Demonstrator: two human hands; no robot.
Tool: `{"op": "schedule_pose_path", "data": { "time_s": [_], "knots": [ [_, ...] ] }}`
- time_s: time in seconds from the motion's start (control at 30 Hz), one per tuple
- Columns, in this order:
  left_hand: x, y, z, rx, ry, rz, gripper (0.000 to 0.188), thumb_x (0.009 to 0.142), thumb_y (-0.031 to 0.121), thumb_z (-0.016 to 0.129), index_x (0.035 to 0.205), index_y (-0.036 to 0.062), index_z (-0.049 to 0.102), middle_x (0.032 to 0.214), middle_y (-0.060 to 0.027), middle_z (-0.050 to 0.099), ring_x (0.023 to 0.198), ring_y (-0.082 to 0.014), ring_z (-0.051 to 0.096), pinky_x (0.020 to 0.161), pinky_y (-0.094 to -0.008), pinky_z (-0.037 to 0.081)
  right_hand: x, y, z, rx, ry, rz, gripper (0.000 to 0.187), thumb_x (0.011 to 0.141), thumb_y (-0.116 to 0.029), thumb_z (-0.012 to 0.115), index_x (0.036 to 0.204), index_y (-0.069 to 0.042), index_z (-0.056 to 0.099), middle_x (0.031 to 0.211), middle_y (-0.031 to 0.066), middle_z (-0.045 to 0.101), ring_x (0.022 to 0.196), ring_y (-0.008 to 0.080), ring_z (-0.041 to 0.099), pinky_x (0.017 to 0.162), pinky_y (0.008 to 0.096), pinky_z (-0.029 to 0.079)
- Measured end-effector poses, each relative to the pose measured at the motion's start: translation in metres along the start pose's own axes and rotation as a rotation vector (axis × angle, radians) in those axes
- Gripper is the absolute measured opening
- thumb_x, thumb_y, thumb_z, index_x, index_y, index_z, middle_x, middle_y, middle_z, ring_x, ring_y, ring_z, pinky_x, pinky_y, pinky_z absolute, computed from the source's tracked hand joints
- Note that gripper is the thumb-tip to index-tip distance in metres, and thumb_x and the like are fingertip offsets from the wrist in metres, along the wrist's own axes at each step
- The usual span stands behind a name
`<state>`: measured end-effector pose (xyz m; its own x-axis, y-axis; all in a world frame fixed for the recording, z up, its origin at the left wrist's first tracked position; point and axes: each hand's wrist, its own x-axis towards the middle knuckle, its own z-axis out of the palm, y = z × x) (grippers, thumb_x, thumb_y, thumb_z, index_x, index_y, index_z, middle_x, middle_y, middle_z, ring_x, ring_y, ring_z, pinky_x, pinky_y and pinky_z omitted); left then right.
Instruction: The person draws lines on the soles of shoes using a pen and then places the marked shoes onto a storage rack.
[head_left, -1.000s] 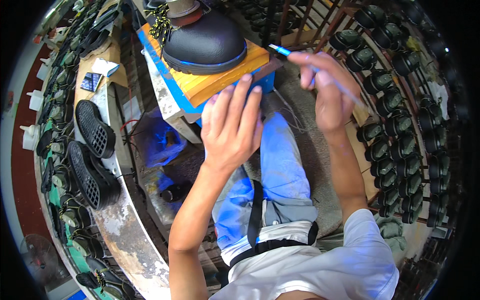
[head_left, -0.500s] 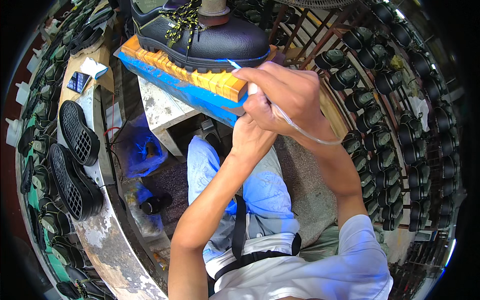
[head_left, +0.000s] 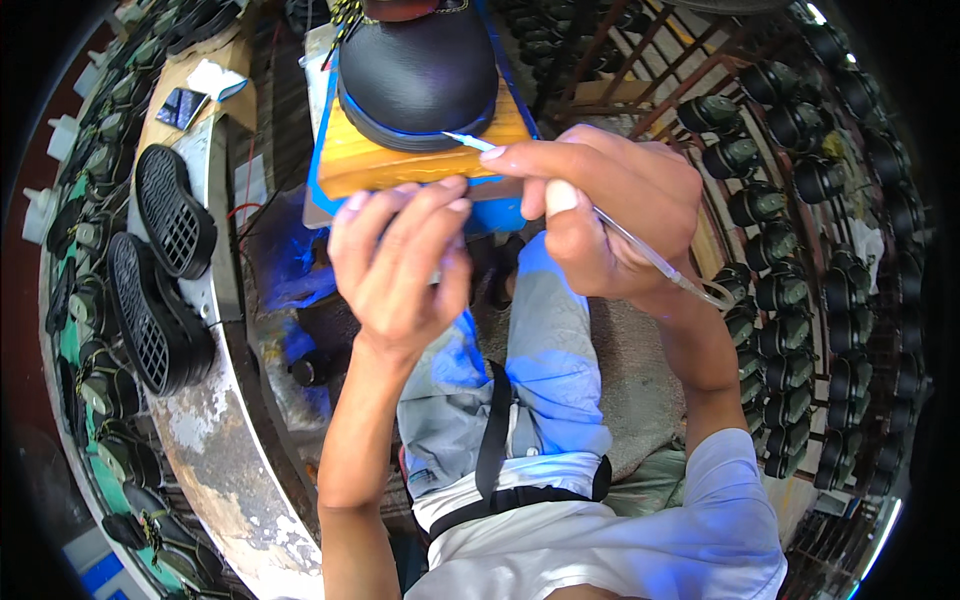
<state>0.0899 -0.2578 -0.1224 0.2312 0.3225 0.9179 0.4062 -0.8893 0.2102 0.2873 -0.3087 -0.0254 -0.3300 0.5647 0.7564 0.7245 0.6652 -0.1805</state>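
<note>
A black safety shoe (head_left: 418,78) stands toe toward me on a yellow ribbed block (head_left: 350,172), over a blue base (head_left: 500,213). A dark round pad (head_left: 400,8) presses down on its upper. My right hand (head_left: 625,210) is closed around a thin pen-like tool (head_left: 468,141) with a pale tip and a clear, looped tail. That tip touches the seam between the toe and the sole, where a blue glow runs along the edge. My left hand (head_left: 400,265) has its fingers stretched out at the near edge of the block, holding nothing visible.
On the worn bench (head_left: 215,440) at left lie two black soles (head_left: 150,310), a phone-like device (head_left: 182,107) and a white crumpled wrapper (head_left: 215,80). Racks of black shoes (head_left: 790,270) fill the right side. A blue plastic bag (head_left: 295,255) hangs beside the bench.
The shoe and its block have swung from side-on to toe-on toward me. My left hand has left the right wrist and moved left to the block's edge. The pen-like tool stays in my right hand.
</note>
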Motion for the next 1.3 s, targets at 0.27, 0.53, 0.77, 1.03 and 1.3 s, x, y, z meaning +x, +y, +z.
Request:
{"op": "schedule_pose_path", "data": {
  "time_s": [0.27,0.53,0.77,1.03,1.3],
  "knots": [
    [-0.012,-0.077,-0.026,-0.156,0.290,-0.327,0.014,0.101,0.002,0.056,0.108,-0.0009,0.068,0.108,-0.0130,0.075,0.124,-0.0348,0.066,0.117,-0.0536,0.038,0.030,0.017,0.093,0.134,0.259,-0.045,0.021,0.078,-0.006,0.070,0.099,-0.005,0.075,0.075,0.0075,0.066,0.059,0.0238,0.066,0.052,0.0345,0.052],
    [0.031,-0.109,-0.040,0.208,0.048,-0.481,0.050,0.105,0.037,0.062,0.135,-0.0030,0.061,0.129,-0.0214,0.067,0.121,-0.0358,0.060,0.106,-0.0448,0.046,0.043,0.081,0.125,-0.066,0.284,-0.167,0.021,0.088,-0.012,0.065,0.105,-0.007,0.078,0.081,0.0074,0.070,0.067,0.0232,0.069,0.060,0.0326,0.056],
    [0.043,-0.121,-0.030,0.419,-0.117,-0.437,0.100,0.079,0.055,0.088,0.144,-0.0102,0.049,0.132,-0.0292,0.062,0.129,-0.0427,0.057,0.110,-0.0475,0.046,0.037,0.102,0.097,-0.234,0.175,-0.144,0.028,0.087,-0.012,0.063,0.111,-0.011,0.078,0.082,0.0066,0.069,0.064,0.0229,0.066,0.058,0.0346,0.055],
    [0.043,-0.160,-0.021,0.259,-0.153,-0.529,0.107,0.064,0.049,0.099,0.145,-0.0047,0.053,0.136,-0.0243,0.063,0.126,-0.0381,0.061,0.109,-0.0454,0.048,-0.001,0.123,0.042,-0.460,0.204,-0.106,0.027,0.076,-0.007,0.069,0.102,-0.010,0.077,0.079,0.0048,0.066,0.064,0.0234,0.067,0.058,0.0343,0.057],
    [0.057,-0.184,0.019,-0.019,-0.019,-0.109,0.064,0.085,0.038,0.087,0.133,0.0008,0.067,0.137,-0.0233,0.066,0.128,-0.0389,0.063,0.111,-0.0440,0.047,0.000,0.064,0.019,-0.365,0.019,-0.149,0.034,0.075,-0.008,0.073,0.109,-0.006,0.073,0.081,0.0056,0.066,0.063,0.0206,0.068,0.058,0.0322,0.057]
  ]
}}
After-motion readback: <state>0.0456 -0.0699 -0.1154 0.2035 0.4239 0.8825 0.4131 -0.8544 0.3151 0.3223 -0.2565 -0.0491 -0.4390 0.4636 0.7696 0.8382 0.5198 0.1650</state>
